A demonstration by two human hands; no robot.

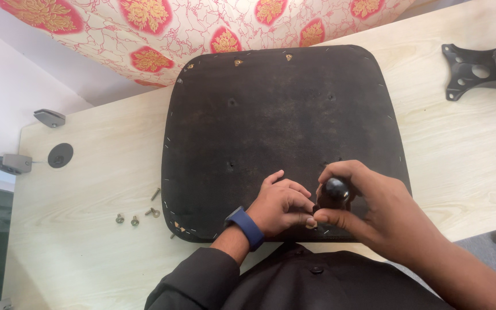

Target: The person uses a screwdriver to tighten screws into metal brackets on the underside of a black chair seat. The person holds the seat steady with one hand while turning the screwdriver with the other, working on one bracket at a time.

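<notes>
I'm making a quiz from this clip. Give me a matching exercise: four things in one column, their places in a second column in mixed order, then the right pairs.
Things:
1. Loose screws
2. Metal bracket
3. Black knob
4. Flowered cloth

Places:
A. In the right hand, over the seat board's near edge
B. Top right corner of the table
C. Beyond the table's far edge
D. On the table, left of the seat board

Pairs: 1-D, 2-B, 3-A, 4-C
</notes>
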